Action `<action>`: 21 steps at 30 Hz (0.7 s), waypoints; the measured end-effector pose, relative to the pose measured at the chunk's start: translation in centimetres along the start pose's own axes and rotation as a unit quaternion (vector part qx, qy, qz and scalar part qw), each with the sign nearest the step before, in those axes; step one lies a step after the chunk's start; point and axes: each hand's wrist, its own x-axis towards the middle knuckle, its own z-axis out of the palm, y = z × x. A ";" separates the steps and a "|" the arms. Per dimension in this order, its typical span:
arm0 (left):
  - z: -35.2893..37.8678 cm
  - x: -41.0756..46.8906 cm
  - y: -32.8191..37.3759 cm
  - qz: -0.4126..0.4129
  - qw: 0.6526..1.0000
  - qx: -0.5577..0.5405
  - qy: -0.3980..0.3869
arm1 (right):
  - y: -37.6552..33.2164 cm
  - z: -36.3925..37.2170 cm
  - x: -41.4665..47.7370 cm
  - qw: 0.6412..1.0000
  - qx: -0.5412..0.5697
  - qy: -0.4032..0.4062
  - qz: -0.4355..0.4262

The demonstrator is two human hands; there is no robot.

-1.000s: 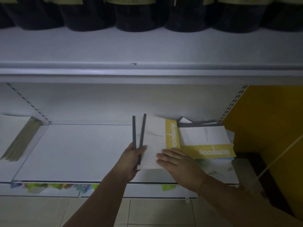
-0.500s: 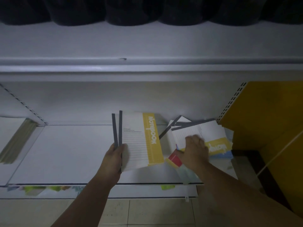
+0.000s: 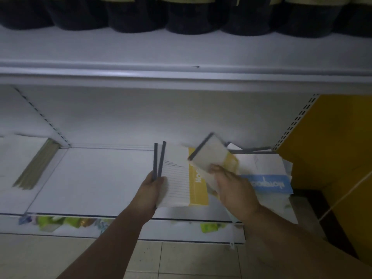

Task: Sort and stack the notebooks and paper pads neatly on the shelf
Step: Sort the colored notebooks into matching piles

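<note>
Fingers (image 3: 217,170) of the right hand (image 3: 233,190) pinch the tilted notebook (image 3: 211,154)

Yellow-banded notebooks (image 3: 182,178) fan out above the shelf (image 3: 100,178); a blurred pad (image 3: 211,156) tilts beside them, near a flat blue-banded notebook (image 3: 267,176).

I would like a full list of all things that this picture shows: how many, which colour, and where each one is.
yellow-banded notebooks: at least two, white with dark spines, above the middle of the shelf
blurred notebook: one, white and yellow with a dark spine, in the air to their right
notebook pile: count unclear, top one white with a blue band, right end of the shelf
thin pads: one stack, greenish, shelf section at left
shelf: one, white, centre
dark containers: a row, black, upper shelf
side panel: one, yellow, right
packets: several, green and blue, below the shelf
floor tiles: several, pale, bottom
left hand: grips the yellow-banded notebooks
right hand: holds the blurred notebook
</note>
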 end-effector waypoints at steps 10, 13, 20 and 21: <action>-4.6 -2.9 -1.2 -0.022 0.996 -0.068 -0.050 | -6.4 2.1 -0.8 0.938 -0.002 -0.160 -0.308; -6.7 -4.4 -1.4 0.011 0.997 -0.070 -0.032 | -9.3 1.2 0.1 0.944 0.101 -0.253 -0.184; -11.7 -10.3 -0.8 0.057 0.984 -0.130 0.107 | -15.4 4.5 5.9 0.694 0.508 -0.380 0.341; -12.7 -11.3 -0.8 0.060 0.982 -0.135 0.120 | -17.1 4.6 6.1 0.675 0.527 -0.382 0.348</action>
